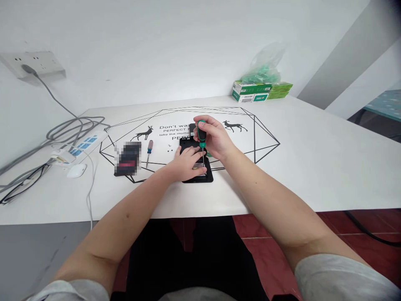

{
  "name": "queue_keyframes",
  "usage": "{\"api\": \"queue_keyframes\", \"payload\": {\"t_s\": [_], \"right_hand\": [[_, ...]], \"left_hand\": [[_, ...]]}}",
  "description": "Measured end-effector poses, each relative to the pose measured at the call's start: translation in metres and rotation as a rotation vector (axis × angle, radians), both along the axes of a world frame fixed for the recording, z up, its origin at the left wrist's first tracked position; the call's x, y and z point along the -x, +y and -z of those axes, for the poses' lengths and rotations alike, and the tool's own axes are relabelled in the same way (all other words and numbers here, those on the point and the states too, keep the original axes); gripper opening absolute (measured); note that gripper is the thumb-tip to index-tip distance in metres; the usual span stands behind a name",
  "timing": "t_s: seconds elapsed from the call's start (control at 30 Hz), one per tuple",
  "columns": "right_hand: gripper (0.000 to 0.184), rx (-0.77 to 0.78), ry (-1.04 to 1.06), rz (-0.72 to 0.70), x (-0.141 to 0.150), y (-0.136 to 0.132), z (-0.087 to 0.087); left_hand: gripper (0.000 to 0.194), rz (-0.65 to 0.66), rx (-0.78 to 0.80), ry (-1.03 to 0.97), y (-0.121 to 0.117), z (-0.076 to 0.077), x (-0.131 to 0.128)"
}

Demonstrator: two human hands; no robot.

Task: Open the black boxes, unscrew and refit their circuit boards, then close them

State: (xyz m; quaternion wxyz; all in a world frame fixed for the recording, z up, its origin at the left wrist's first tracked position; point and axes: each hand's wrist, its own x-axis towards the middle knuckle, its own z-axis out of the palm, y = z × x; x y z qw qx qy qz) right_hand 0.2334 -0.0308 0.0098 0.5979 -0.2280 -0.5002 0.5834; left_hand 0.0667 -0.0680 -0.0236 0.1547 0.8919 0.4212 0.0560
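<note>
My right hand (216, 138) grips a green and black screwdriver (202, 136) by its handle and holds it upright. The shaft points down at an opened black device (207, 177), with its tip by the metal part near my left thumb. My left hand (184, 165) lies across the device, fingers spread, thumb and forefinger close to the shaft; it covers much of the device, whose exact kind I cannot make out. Behind it is a dark piece (193, 129), partly hidden by my right hand. Several tiny dark screws (170, 149) lie to the left.
A second screwdriver (149, 150) lies on the left, beside a pixelated dark object (128, 159). Farther left are a power strip (86, 145), grey cables (67, 129), a white earphone case (77, 170) and glasses (26, 184). Boxes (252, 90) with a plastic bag (265, 69) stand back right.
</note>
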Motion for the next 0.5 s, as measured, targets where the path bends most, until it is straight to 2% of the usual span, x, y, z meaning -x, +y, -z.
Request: {"api": "queue_keyframes", "payload": {"t_s": [0.13, 0.2, 0.37, 0.5], "right_hand": [[0.034, -0.004, 0.036, 0.043, -0.0018, 0.0010, -0.0017], [0.037, -0.021, 0.055, 0.066, -0.0024, 0.0019, -0.0019], [0.048, -0.056, 0.025, 0.110, -0.0020, 0.0030, -0.0013], [0.048, -0.060, 0.025, 0.106, -0.0013, 0.0029, -0.0008]], "left_hand": [[0.025, 0.037, -0.130, -0.093, 0.0018, 0.0006, 0.0009], [0.014, 0.056, -0.158, -0.127, 0.0028, 0.0011, 0.0007], [0.008, 0.088, -0.150, -0.196, 0.0055, 0.0052, -0.0016], [0.009, 0.108, -0.131, -0.238, 0.0067, 0.0066, -0.0022]]}}
